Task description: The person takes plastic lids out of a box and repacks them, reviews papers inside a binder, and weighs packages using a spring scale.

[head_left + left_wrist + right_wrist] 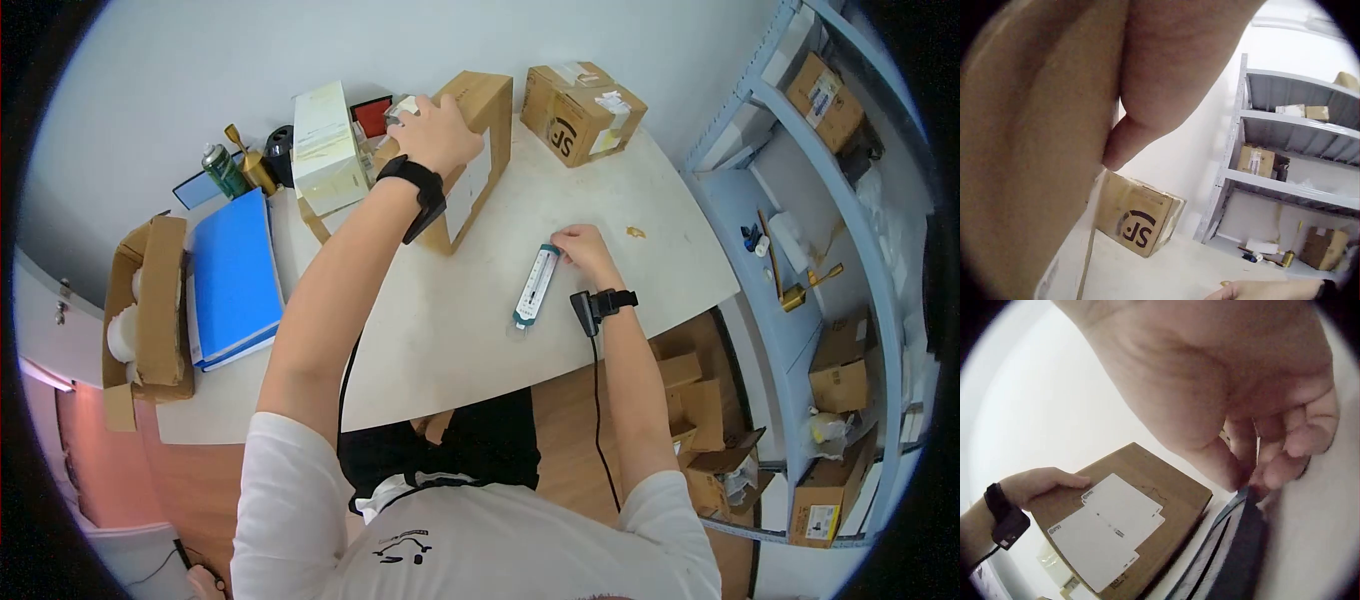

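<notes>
My right hand point(588, 250) pinches the upper end of a slim teal-and-white package point(537, 286) near the front of the white table point(450, 320). Up close in the right wrist view, thumb and fingertips meet at the package's dark teal edge point(1251, 519). My left hand point(437, 138) is on top of a large cardboard box point(492, 118), with its fingers reaching over to the far side. In the right wrist view its thumb lies along the upper edge of the box's face, which bears white labels point(1100, 531). A small clear item point(402, 106) shows by the left fingertips.
A second carton point(575, 115) stands at the back. Left of the large box are a white box point(328, 150), a green spray can point(225, 172), a blue folder point(237, 265) and an open carton point(160, 300). Metal shelving point(765, 260) rises on the right.
</notes>
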Demonstrator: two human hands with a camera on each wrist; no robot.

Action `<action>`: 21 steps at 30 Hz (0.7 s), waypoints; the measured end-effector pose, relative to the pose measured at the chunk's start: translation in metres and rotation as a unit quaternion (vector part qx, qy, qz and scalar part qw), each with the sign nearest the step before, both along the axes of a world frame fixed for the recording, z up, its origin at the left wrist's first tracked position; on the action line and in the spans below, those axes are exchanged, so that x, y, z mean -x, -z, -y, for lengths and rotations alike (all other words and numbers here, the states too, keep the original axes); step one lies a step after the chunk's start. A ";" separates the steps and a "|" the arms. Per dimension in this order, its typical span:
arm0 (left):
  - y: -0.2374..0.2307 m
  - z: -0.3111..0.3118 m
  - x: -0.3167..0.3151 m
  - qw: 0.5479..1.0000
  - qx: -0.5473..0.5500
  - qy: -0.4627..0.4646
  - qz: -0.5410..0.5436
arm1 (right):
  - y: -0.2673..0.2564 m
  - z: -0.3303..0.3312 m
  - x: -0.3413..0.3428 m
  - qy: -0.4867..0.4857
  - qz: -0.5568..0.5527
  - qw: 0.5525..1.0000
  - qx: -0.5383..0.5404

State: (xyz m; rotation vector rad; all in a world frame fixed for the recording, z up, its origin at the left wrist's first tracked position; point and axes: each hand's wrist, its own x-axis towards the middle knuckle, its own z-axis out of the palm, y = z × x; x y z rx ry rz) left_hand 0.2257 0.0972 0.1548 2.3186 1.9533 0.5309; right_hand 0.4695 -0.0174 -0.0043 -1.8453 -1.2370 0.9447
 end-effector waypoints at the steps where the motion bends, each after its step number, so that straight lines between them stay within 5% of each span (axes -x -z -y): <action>1: 0.001 -0.005 -0.002 1.000 0.000 -0.002 0.004 | 0.000 -0.002 -0.003 -0.002 0.004 1.000 0.000; 7: 0.003 -0.034 -0.008 0.999 -0.030 -0.004 0.011 | -0.015 -0.023 -0.030 -0.131 0.031 0.989 0.069; 10: 0.010 -0.045 -0.010 0.994 -0.084 0.022 0.061 | -0.004 -0.061 -0.065 -0.031 0.084 0.993 -0.079; 13: 0.016 -0.051 -0.014 0.975 -0.160 0.059 0.141 | -0.026 -0.100 -0.072 0.085 0.214 0.940 -0.253; 17: 0.022 -0.053 -0.019 0.958 -0.208 0.103 0.167 | -0.050 -0.156 -0.091 0.092 0.412 0.821 -0.384; 21: 0.029 -0.059 -0.036 0.957 -0.225 0.114 0.142 | -0.071 -0.182 -0.074 0.115 0.528 0.765 -0.351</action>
